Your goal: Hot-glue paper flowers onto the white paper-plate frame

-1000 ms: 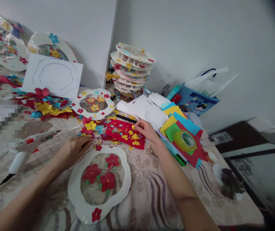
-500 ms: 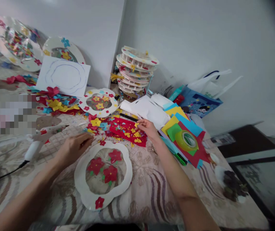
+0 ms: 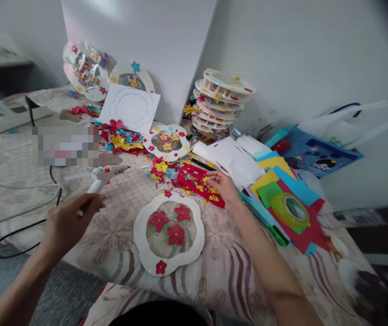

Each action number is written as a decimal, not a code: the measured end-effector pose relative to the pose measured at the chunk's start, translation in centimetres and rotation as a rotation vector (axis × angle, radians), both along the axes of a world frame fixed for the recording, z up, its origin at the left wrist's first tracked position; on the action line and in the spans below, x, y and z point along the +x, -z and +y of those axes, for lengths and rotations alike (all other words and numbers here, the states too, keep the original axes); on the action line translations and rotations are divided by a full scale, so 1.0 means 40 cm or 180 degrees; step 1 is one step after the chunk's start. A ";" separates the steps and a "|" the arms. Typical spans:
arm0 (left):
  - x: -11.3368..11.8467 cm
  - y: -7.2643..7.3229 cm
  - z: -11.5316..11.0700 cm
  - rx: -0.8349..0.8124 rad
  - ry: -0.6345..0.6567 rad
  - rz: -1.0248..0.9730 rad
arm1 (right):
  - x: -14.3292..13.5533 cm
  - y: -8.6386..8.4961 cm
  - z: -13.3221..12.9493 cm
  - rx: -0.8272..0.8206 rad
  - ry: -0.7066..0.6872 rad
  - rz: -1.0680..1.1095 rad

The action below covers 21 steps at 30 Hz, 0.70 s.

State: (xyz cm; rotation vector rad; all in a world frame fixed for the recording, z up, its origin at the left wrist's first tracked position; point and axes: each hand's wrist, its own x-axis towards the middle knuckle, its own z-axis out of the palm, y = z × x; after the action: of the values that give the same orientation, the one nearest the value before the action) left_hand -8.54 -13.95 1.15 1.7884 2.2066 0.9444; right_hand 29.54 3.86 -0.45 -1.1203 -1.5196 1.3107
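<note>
My right hand pinches a small yellow paper flower above a red sheet strewn with yellow pieces. My left hand is at the lower handle of a white glue gun, its fingers loosely bent and apart; it hides the handle's end, and no grip on it shows. Between my forearms lies a white scalloped ring with a clear middle. Red paper flowers with green leaves sit in that middle, and single red flowers mark the rim's top and bottom.
Behind are a smaller decorated ring, a drawn card and stacked rings. At right lie coloured papers, a tape roll and a blue bag. Cables loop at left.
My left hand has moved left from beside the ring to the glue gun's handle. My right hand still holds the yellow flower over the red sheet. The view has turned left.
</note>
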 end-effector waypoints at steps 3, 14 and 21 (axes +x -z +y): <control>-0.018 -0.014 0.001 0.0010 -0.0706 0.0033 | -0.018 -0.003 -0.017 -0.0013 -0.0102 0.0051; -0.075 0.060 0.105 -0.0252 -0.0214 0.0353 | -0.070 -0.014 -0.067 0.0343 -0.0195 0.0159; -0.062 0.032 0.126 -0.0712 -0.0188 0.0018 | -0.073 -0.015 -0.112 0.0353 -0.0255 -0.0009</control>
State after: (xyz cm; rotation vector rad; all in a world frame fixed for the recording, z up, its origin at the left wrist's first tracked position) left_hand -11.03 -8.91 -0.13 1.6365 2.2771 0.6717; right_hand 26.61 -0.60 0.16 -1.0008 -1.6334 1.2619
